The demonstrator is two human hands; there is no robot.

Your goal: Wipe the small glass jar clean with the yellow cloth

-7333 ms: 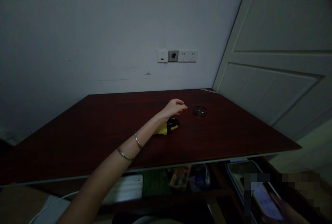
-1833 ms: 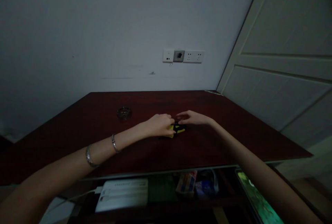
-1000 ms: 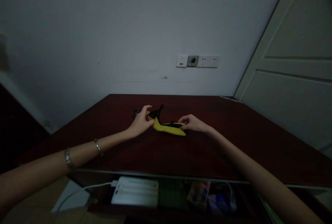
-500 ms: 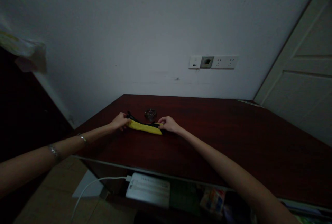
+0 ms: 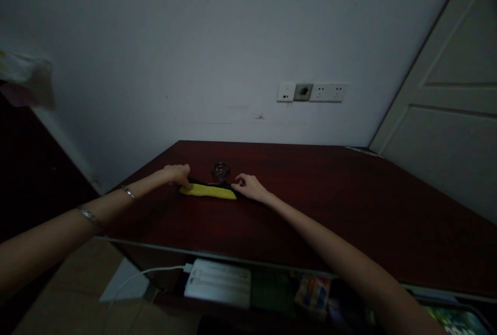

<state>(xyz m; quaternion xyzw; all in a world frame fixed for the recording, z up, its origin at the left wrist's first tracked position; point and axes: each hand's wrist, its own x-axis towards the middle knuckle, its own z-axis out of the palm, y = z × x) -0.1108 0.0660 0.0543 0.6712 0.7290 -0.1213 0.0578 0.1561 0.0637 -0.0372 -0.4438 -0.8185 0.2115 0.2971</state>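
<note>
A narrow folded cloth, yellow along the front with a black edge behind, lies on the dark red-brown tabletop. At its left end is my left hand, closed with the thumb pressed on the yellow part. My right hand pinches the black edge at the opposite end. Just behind the cloth stands a small clear glass dish, touched by neither hand. Two silvery bracelets circle my left forearm.
Below the tabletop, an open drawer or shelf holds a white box-like device with a white cable, and a small colourful box. Wall sockets sit above the table. A pale door stands at the right.
My left hand has shifted its grip on the left end, and the black part that stuck up there now lies lower. My right hand stays at its end. The view has shifted slightly.
</note>
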